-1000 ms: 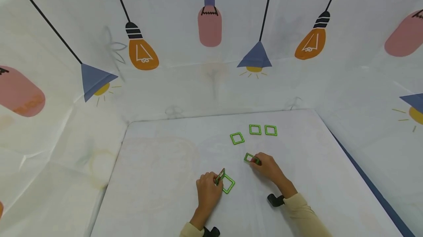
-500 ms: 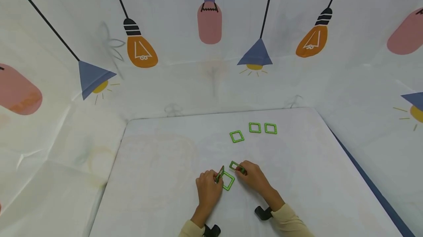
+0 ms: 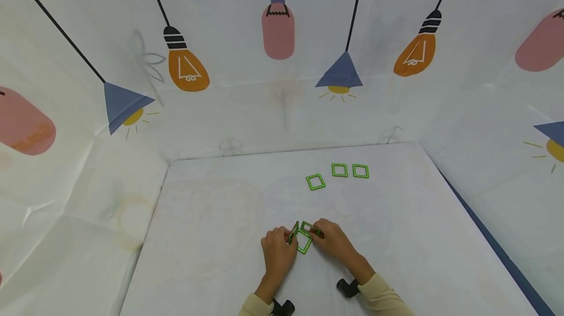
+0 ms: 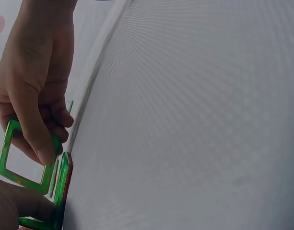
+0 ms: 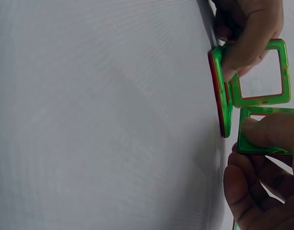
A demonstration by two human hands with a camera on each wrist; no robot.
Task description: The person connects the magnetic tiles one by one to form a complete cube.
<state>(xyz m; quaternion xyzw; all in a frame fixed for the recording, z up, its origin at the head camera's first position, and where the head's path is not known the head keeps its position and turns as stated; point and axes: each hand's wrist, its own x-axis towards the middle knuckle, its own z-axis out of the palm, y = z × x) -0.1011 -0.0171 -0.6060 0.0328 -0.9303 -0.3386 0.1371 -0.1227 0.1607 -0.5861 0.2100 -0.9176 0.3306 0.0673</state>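
Observation:
Several green square magnetic tiles lie on the white table. My left hand (image 3: 279, 250) pinches a magnetic tile (image 5: 285, 72) that stands upright at one edge of a flat magnetic tile (image 3: 308, 245). From the other side my right hand (image 3: 332, 239) grips a third magnetic tile (image 5: 242, 139) between thumb and fingers, tilted at the far corner of the flat one. In the right wrist view the two held tiles are almost edge to edge. The left fingers partly cover the flat tile, which shows nearly edge-on in both wrist views.
Farther back on the table (image 3: 211, 233) lie three more tiles: a turned one (image 3: 323, 182) and a side-by-side pair, left tile (image 3: 333, 170) and right tile (image 3: 367, 171). White sheet walls (image 3: 246, 110) printed with lamps enclose the table. Black wrist cameras (image 3: 347, 288) stick out by both sleeves.
My right hand has carried its tile leftward and toward me, up to the flat tile and the upright one. The left hand has stayed in place, still holding its tile.

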